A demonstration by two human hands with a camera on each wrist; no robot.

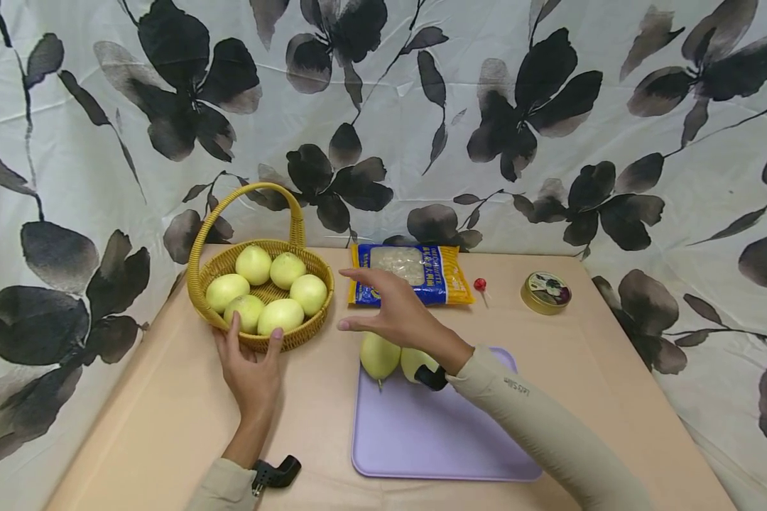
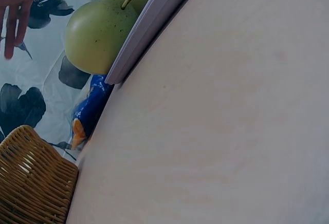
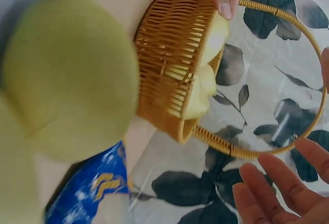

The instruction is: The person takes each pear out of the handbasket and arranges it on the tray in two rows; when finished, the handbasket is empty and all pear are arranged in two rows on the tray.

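Observation:
A yellow wicker basket [image 1: 309, 332] with a tall handle [image 1: 194, 259] stands at the left, holding several pale green pears [image 1: 253, 265]. My left hand [image 1: 252, 372] holds its near side, thumb and a finger at the rim. In the right wrist view, fingertips [image 3: 226, 8] of that hand lie over the rim. My right hand [image 1: 399, 305] hovers above the far end of a lilac tray [image 1: 441, 440], fingers and thumb spread apart with nothing between them. Beneath it two pears [image 1: 380, 356] lie on the tray, one partly hidden by the wrist.
Behind the tray lies a blue and yellow packet [image 1: 450, 291] with a clear window. To its right are a red lollipop [image 1: 480, 284] and a round gold tin [image 1: 545, 294]. A floral cloth [image 1: 415, 142] hangs along the table's back edge.

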